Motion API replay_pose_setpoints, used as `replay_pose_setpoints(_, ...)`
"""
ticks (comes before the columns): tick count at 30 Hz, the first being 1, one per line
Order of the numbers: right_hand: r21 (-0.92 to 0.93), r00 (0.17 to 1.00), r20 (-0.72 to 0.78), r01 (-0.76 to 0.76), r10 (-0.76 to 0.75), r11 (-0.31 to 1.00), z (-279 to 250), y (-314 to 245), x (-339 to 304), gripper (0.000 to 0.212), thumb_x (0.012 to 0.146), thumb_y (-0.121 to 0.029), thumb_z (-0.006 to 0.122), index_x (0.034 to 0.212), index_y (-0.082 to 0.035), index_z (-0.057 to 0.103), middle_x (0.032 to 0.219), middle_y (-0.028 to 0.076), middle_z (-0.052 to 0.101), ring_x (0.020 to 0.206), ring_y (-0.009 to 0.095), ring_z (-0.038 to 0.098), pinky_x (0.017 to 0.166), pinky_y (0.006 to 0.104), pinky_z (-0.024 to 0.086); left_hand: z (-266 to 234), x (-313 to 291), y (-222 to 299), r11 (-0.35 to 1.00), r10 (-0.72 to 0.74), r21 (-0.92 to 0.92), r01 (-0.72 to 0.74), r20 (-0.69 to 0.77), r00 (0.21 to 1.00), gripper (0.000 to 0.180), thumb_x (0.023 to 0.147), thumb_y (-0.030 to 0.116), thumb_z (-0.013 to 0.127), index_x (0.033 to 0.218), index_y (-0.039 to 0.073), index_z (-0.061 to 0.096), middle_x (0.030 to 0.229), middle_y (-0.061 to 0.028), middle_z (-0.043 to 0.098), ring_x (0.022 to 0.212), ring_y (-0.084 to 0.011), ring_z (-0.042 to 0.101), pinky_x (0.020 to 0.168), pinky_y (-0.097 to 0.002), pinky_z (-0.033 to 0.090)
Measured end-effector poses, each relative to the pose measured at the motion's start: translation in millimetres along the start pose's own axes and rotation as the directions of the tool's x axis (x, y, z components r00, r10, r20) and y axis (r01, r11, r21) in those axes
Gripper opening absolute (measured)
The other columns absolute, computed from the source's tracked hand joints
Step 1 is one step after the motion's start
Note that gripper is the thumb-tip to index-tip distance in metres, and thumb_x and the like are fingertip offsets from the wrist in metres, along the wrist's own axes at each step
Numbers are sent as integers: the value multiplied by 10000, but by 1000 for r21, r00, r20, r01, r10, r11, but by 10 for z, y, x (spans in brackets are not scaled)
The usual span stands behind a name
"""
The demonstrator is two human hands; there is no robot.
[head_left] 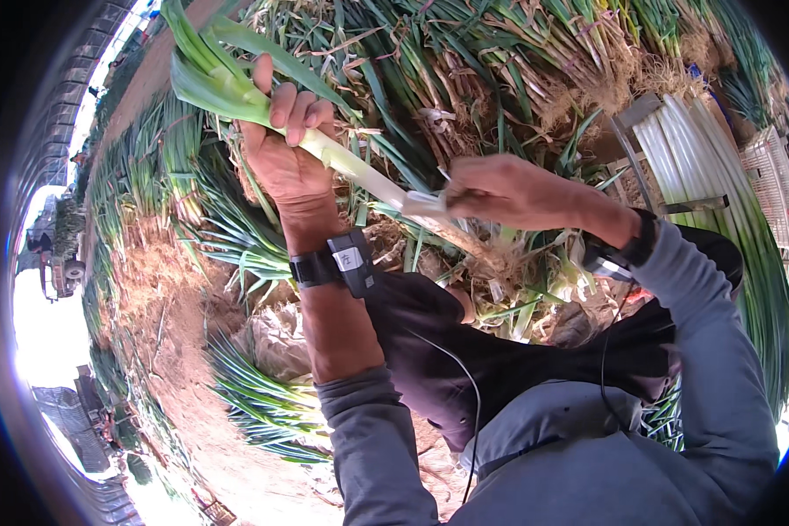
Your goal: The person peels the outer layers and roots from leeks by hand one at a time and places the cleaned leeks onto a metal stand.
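Note:
A long leek (368,178) slants across the middle, its green leaves at the upper left and its root end low on the right. My left hand (287,145) is closed round the stalk just below the leaves, palm up with the fingers curled over it. Farther down the same stalk, my right hand (504,193) is closed, its fingertips pinching a pale loose layer of outer skin (422,205) at the stalk's side. The right fingers are slightly blurred. Around the root end lie scraps of peeled leaf (522,317).
Unpeeled leeks with dry roots (587,74) are heaped along the back. On the right, clean leeks (675,145) lie in a metal-barred rack beside a white crate (771,180). More leeks (263,399) and crumpled plastic (280,342) lie on the ground at left.

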State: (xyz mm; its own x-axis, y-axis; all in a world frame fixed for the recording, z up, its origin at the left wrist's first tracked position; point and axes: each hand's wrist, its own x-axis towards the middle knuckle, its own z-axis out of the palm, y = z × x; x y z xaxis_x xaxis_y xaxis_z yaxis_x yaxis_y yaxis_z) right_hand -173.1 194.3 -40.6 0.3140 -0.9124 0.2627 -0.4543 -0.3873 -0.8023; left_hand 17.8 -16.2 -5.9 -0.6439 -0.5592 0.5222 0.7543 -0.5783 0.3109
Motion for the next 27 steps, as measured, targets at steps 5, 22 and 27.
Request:
replay_pose_setpoints(5, 151, 893, 252, -418, 374, 896, 29, 155, -526, 190, 988, -202, 607, 1066, -35, 651, 946, 103, 660, 824, 207, 645, 708, 402, 514, -101, -51, 116, 999, 22, 50, -20, -25, 999, 521, 1007, 337, 583, 1423, 29, 521, 810, 14, 516, 658, -92, 455, 762, -305, 444)
replay_pose_setpoints(22, -671, 519, 359, -434, 776, 601, 181, 650, -1204, 212, 861, -150, 662, 1024, -23, 712, 985, 201, 706, 948, 359, 710, 781, 435, 561, -167, -159, 278, 841, 383, 526, -128, -411, 827, 615, 948, 521, 611, 1316, 36, 525, 726, 19, 530, 591, -87, 474, 682, -302, 486)
replay_pose_setpoints(27, -205, 861, -28, -503, 508, 840, -149, 414, -780, 434, 962, -377, 640, 1268, -71, 633, 1199, 168, 654, 901, 252, 671, 838, 417, 540, -318, -170, 468, 866, 425, 451, -216, -439, 791, 319, 1027, 339, 562, 1074, 23, 566, 634, 3, 549, 561, -116, 518, 682, -300, 489)
